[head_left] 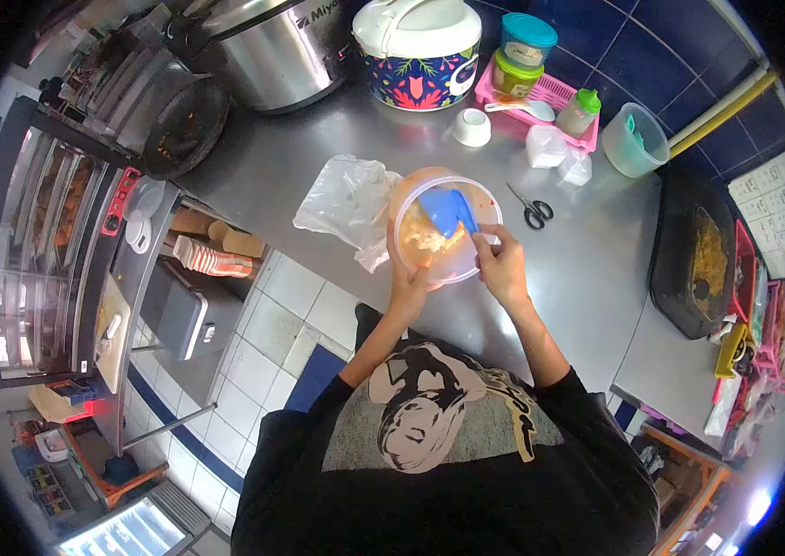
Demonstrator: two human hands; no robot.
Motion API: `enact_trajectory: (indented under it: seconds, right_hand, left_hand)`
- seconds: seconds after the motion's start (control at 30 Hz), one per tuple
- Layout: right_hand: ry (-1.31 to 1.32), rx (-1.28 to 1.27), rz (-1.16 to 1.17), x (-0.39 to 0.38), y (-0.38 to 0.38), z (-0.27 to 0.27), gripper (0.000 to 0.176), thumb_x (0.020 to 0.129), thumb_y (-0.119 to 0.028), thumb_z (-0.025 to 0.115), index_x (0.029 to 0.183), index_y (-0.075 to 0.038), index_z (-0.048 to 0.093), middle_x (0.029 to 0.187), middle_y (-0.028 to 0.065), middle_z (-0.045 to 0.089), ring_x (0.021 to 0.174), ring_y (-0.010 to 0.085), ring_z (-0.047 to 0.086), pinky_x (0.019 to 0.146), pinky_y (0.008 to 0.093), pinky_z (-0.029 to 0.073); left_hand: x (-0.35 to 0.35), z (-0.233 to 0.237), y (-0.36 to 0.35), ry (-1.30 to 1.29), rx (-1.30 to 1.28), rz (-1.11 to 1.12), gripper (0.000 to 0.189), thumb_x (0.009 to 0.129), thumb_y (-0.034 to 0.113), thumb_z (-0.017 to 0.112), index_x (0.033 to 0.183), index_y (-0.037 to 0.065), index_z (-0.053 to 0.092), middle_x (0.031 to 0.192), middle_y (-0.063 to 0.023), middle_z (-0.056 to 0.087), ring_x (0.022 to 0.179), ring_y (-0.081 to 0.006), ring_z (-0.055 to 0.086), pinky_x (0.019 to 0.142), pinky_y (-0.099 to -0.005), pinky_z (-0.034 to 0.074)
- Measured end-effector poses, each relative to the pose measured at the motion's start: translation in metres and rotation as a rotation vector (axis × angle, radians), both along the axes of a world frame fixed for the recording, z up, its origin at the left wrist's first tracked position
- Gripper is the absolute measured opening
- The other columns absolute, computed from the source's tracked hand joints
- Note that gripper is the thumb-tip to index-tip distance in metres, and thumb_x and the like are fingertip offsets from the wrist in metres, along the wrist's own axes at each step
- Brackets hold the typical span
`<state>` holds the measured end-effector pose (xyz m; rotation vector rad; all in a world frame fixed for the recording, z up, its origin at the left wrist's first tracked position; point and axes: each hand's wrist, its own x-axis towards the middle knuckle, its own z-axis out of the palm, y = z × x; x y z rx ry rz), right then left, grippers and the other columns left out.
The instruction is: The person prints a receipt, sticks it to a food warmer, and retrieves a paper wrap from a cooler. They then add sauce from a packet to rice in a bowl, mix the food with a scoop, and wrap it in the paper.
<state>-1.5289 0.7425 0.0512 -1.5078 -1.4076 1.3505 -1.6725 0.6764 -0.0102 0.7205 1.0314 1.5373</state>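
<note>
My left hand (408, 289) grips the near left side of a round, clear plastic tub (452, 270), its fingers wrapped about the wall. Inside the tub lies a pale, lumpy food (425, 233), perhaps rice. With my right hand (501, 265) I hold the handle of a blue plastic scoop (445, 209), whose broad head is down in the tub over the food. A crumpled clear plastic bag (341, 199) rests on the steel counter just left of the tub. Black-handled scissors (537, 214) lie to the right of it.
Along the back stand a large steel cooker (276, 56), a floral-patterned rice container (422, 69), a small white bowl (472, 128), a pink basket (554, 97) and a translucent bucket (635, 141). A black roasting pan (665, 255) sits at right. A glass display cabinet (36, 250) is at left.
</note>
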Motion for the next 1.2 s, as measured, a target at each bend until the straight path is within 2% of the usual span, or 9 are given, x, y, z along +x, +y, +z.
enact_trajectory:
  seconds: [0.07, 0.17, 0.37, 0.43, 0.6, 0.73, 0.83, 0.97, 1.2]
  right_hand:
    - [-0.240, 0.382, 0.075, 0.003, -0.003, 0.015, 0.019, 0.089, -0.013, 0.059, 0.105, -0.003, 0.057, 0.053, 0.0086, 0.052, 0.042, 0.0142, 0.047, 0.037, 0.0288, 0.037]
    - [-0.409, 0.499, 0.173, 0.004, -0.008, 0.036, 0.022, 0.085, -0.012, 0.062, 0.104, -0.003, 0.058, 0.055, 0.0150, 0.055, 0.045, 0.0241, 0.056, 0.047, 0.0352, 0.047]
    - [-0.888, 0.638, 0.393, -0.012, 0.002, -0.020, 0.008, 0.086, -0.012, 0.055, 0.089, -0.006, 0.059, 0.068, 0.0179, 0.063, 0.059, 0.0354, 0.064, 0.050, 0.0423, 0.053]
    - [-0.717, 0.580, 0.416, -0.002, 0.021, 0.013, 0.012, 0.085, -0.013, 0.055, 0.085, -0.004, 0.063, 0.070, 0.0184, 0.064, 0.065, 0.0379, 0.064, 0.058, 0.0440, 0.053]
    - [-0.496, 0.516, 0.374, 0.015, 0.018, 0.064, 0.015, 0.083, -0.015, 0.060, 0.090, -0.004, 0.066, 0.078, 0.0214, 0.065, 0.070, 0.0377, 0.065, 0.065, 0.0444, 0.053]
    - [-0.782, 0.393, 0.369, -0.009, 0.000, 0.020, 0.014, 0.083, -0.013, 0.059, 0.087, -0.002, 0.066, 0.078, 0.0220, 0.065, 0.070, 0.0391, 0.064, 0.066, 0.0441, 0.053]
    - [-0.735, 0.424, 0.406, -0.013, 0.011, 0.014, 0.015, 0.083, -0.014, 0.059, 0.089, -0.002, 0.066, 0.077, 0.0222, 0.064, 0.070, 0.0393, 0.064, 0.065, 0.0442, 0.053]
    - [-0.571, 0.484, 0.321, -0.002, 0.014, 0.051, 0.017, 0.082, -0.014, 0.061, 0.092, -0.001, 0.067, 0.074, 0.0221, 0.064, 0.070, 0.0389, 0.064, 0.065, 0.0434, 0.052]
    - [-0.662, 0.426, 0.330, -0.016, 0.006, 0.017, 0.017, 0.085, -0.017, 0.057, 0.091, -0.004, 0.065, 0.077, 0.0227, 0.064, 0.072, 0.0387, 0.065, 0.064, 0.0454, 0.053]
  left_hand:
    - [0.000, -0.012, 0.001, 0.021, 0.032, 0.012, 0.084, 0.085, -0.001, 0.047, 0.146, 0.016, -0.009, 0.148, -0.0178, 0.006, 0.136, -0.0331, 0.018, 0.098, -0.0448, 0.045]
    - [0.001, -0.025, 0.006, 0.103, 0.083, 0.065, 0.085, 0.084, -0.003, 0.046, 0.146, 0.017, -0.008, 0.148, -0.0176, 0.006, 0.136, -0.0327, 0.018, 0.098, -0.0443, 0.045]
    - [-0.005, -0.029, 0.005, 0.300, 0.135, 0.043, 0.089, 0.077, -0.011, 0.040, 0.146, 0.017, -0.008, 0.149, -0.0153, 0.003, 0.136, -0.0337, 0.016, 0.093, -0.0440, 0.049]
    - [0.001, -0.004, -0.001, 0.074, 0.056, -0.026, 0.091, 0.075, -0.014, 0.037, 0.146, 0.017, -0.008, 0.150, -0.0133, 0.000, 0.136, -0.0339, 0.015, 0.089, -0.0435, 0.052]
    - [0.003, -0.014, 0.002, 0.076, 0.102, 0.002, 0.092, 0.074, -0.017, 0.035, 0.146, 0.018, -0.008, 0.150, -0.0100, -0.003, 0.136, -0.0332, 0.015, 0.085, -0.0432, 0.055]
    - [0.001, -0.007, 0.000, 0.283, 0.144, -0.015, 0.092, 0.074, -0.017, 0.034, 0.146, 0.021, -0.007, 0.150, -0.0090, -0.003, 0.136, -0.0331, 0.015, 0.086, -0.0449, 0.054]
    - [0.002, 0.001, 0.001, 0.013, 0.021, -0.041, 0.092, 0.075, -0.017, 0.035, 0.146, 0.024, -0.007, 0.151, -0.0078, -0.004, 0.136, -0.0331, 0.015, 0.086, -0.0461, 0.054]
    - [0.000, -0.006, 0.007, -0.008, 0.026, -0.021, 0.088, 0.082, -0.010, 0.041, 0.146, 0.024, -0.007, 0.150, -0.0089, -0.003, 0.135, -0.0331, 0.019, 0.085, -0.0463, 0.054]
    - [-0.006, -0.016, 0.001, 0.077, 0.039, -0.015, 0.081, 0.088, -0.002, 0.045, 0.146, 0.026, -0.006, 0.148, -0.0117, 0.005, 0.134, -0.0343, 0.021, 0.082, -0.0503, 0.055]
